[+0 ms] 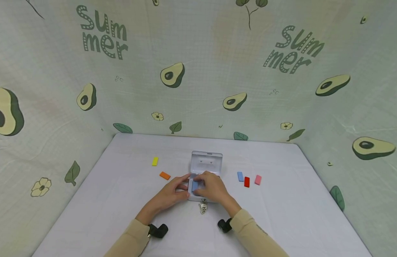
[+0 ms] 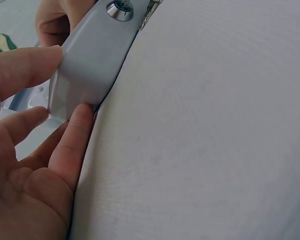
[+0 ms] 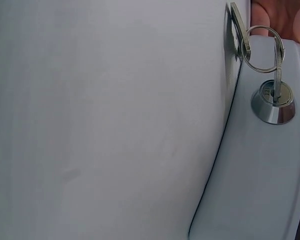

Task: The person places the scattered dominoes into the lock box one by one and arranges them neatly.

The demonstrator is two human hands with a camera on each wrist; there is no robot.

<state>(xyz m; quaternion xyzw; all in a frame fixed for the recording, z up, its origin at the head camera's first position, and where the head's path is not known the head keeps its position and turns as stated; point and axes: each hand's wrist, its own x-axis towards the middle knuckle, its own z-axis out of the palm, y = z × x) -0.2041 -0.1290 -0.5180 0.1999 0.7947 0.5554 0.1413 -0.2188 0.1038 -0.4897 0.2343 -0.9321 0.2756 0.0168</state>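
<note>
A small grey metal cash box (image 1: 195, 198) stands on the table with its lid (image 1: 206, 162) raised. My left hand (image 1: 169, 194) holds the box by its left end; in the left wrist view, the thumb (image 2: 80, 125) presses the front corner and the other fingers lie along the side and rim. My right hand (image 1: 212, 187) reaches down into the box, its thumb and forefinger at either end of a flat blue block (image 1: 195, 186). A key on a ring (image 3: 277, 75) sits in the front lock (image 3: 274, 107), with another key (image 3: 240, 32) hanging from the ring.
Left of the box lie a yellow block (image 1: 155, 161) and an orange block (image 1: 165, 175). To its right are a light blue block (image 1: 240, 176), a red block (image 1: 246, 182) and a pink block (image 1: 257, 180). A printed cloth (image 1: 198, 100) walls the white table (image 1: 282, 214).
</note>
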